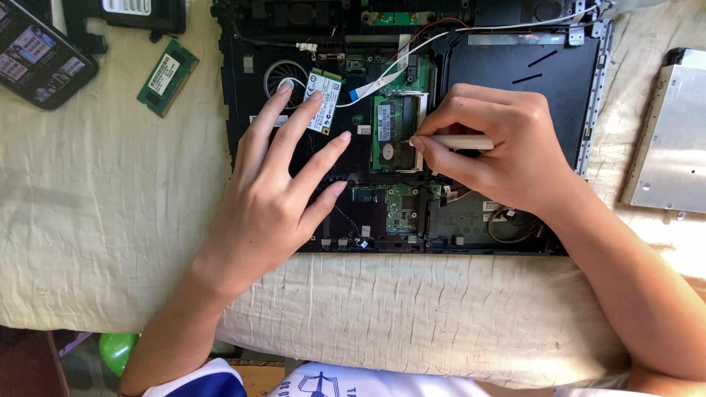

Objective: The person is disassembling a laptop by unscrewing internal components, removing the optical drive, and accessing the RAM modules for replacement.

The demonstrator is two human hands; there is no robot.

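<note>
Head view looks straight down on an opened laptop (412,125) lying on a cloth-covered desk (110,220), its bottom cover off and the boards bare. At the laptop's middle sits a green memory card (393,132) in its slot. The right hand (500,151) comes in from the laptop's right side, fingers (430,147) pinched together on a pale, pen-like tool (463,142) whose tip touches the memory card's right edge; the pen-style grip likely gives fine control at that small spot. The left hand (283,191) lies flat on the laptop's left half, fingers spread apart and holding nothing, the fingertips resting near a small white-labelled card (325,99) beside the round fan (283,73); it seems to steady the laptop.

White and grey wires (434,40) and a flat ribbon (379,77) cross the boards just above the memory card, close to the tool's working room. Left of the laptop lie a loose green memory stick (168,77) and a phone (40,59); right of it, well apart, a silver drive (673,132).
</note>
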